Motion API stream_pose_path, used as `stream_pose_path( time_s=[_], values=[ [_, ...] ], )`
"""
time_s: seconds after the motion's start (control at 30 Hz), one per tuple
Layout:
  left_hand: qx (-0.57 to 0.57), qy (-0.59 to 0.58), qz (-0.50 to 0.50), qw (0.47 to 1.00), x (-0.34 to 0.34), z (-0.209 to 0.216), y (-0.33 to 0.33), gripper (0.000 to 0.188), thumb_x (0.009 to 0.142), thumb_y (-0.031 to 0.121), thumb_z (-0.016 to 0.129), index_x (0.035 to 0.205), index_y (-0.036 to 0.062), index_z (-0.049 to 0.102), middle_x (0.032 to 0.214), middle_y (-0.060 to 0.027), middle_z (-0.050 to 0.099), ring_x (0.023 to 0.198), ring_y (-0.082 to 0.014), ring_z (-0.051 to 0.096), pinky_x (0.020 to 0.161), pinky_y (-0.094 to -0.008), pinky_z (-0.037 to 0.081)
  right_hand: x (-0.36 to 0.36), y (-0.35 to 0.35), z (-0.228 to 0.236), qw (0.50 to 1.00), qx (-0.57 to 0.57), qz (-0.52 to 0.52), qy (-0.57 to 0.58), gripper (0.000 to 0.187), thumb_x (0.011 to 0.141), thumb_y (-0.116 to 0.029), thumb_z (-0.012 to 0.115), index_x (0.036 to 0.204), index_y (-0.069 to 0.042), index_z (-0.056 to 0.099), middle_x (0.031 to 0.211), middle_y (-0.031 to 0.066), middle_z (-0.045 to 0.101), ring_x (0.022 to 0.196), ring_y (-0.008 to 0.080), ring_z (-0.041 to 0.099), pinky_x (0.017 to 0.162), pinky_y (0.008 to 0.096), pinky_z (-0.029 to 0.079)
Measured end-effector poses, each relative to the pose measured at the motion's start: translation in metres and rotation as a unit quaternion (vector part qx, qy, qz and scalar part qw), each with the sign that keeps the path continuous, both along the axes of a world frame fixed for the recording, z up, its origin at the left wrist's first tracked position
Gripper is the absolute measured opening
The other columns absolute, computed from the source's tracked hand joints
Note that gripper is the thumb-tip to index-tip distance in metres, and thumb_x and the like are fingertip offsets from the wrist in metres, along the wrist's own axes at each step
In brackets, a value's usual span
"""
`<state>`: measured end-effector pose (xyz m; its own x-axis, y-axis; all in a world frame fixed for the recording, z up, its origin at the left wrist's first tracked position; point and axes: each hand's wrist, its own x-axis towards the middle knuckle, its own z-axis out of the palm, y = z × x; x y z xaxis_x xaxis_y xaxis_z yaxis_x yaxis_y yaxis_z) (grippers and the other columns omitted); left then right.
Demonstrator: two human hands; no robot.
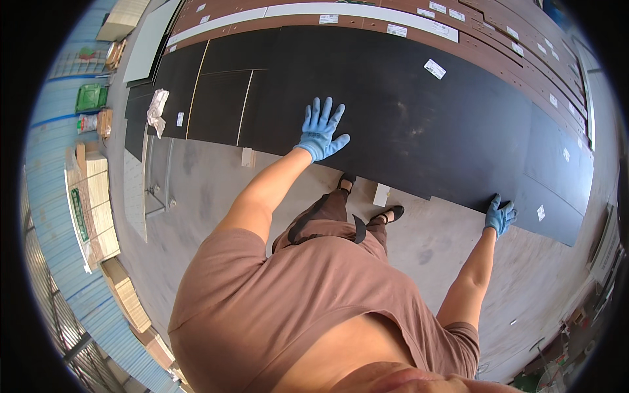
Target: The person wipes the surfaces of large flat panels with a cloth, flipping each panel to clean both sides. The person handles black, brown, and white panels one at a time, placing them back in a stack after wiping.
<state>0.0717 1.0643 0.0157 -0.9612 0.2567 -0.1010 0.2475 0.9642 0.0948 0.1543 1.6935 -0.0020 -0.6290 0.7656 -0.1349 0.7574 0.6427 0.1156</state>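
A large, flat black panel lies in front of me, with a white label near its far side. Both of my hands wear blue gloves. My left hand rests on the panel's near part, palm down, with fingers and thumb spread wide. Farther right, my right hand touches the panel's near edge; its fingers reach onto the top, and whether the thumb is under the edge is hidden. Beyond the right hand, another dark panel section carries small white labels.
Stacked brown boards with labels lie along the far side. Crumpled white paper sits on the dark panels at left. Below the near edge are small blocks on the grey floor. Pale board stacks and a green bin stand left.
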Motion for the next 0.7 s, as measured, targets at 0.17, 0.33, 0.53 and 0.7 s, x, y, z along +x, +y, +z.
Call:
stream_pose_path(
  time_s=[0.17, 0.33, 0.53, 0.7],
  values=[
    [0.015, 0.022, -0.010, 1.000, 0.004, -0.004, -0.004, 0.096, 0.093, 0.067, 0.052, 0.168, 0.0227, 0.010, 0.172, -0.0212, 0.003, 0.156, -0.0517, 0.004, 0.124, -0.0652, 0.004, -0.001, 0.007, -0.010, 1.000, 0.000, 0.002, 0.007, 0.092, 0.093, -0.079, 0.042, 0.161, -0.017, 0.033, 0.168, 0.0225, 0.025, 0.156, 0.0418, 0.022, 0.119, 0.0600, 0.030],
    [0.025, 0.038, -0.012, 0.999, 0.005, -0.007, -0.006, 0.095, 0.093, 0.067, 0.052, 0.167, 0.0219, 0.013, 0.172, -0.0219, 0.006, 0.154, -0.0538, 0.008, 0.123, -0.0664, 0.007, -0.001, 0.013, -0.010, 1.000, -0.023, 0.009, 0.019, 0.092, 0.092, -0.079, 0.044, 0.160, -0.017, 0.035, 0.167, 0.0246, 0.025, 0.156, 0.0429, 0.021, 0.118, 0.0588, 0.031],
    [0.043, 0.034, 0.002, 0.998, 0.006, -0.005, -0.008, 0.093, 0.093, 0.069, 0.051, 0.167, 0.0240, 0.017, 0.172, -0.0201, 0.007, 0.155, -0.0512, 0.006, 0.124, -0.0650, 0.005, -0.028, -0.097, 0.026, 0.981, 0.100, 0.160, 0.054, 0.081, 0.092, -0.073, 0.053, 0.149, -0.016, 0.048, 0.158, 0.0192, 0.042, 0.146, 0.0385, 0.039, 0.114, 0.0546, 0.037],
    [0.049, 0.014, 0.016, 0.999, 0.006, 0.001, -0.012, 0.094, 0.092, 0.073, 0.051, 0.166, 0.0248, 0.018, 0.172, -0.0190, 0.008, 0.157, -0.0473, 0.006, 0.126, -0.0613, 0.004, -0.010, -0.296, 0.060, 0.788, -0.083, 0.593, 0.145, 0.087, 0.064, -0.044, 0.088, 0.138, -0.012, 0.057, 0.156, 0.0194, 0.044, 0.146, 0.0428, 0.038, 0.118, 0.0569, 0.033]
  ],
)
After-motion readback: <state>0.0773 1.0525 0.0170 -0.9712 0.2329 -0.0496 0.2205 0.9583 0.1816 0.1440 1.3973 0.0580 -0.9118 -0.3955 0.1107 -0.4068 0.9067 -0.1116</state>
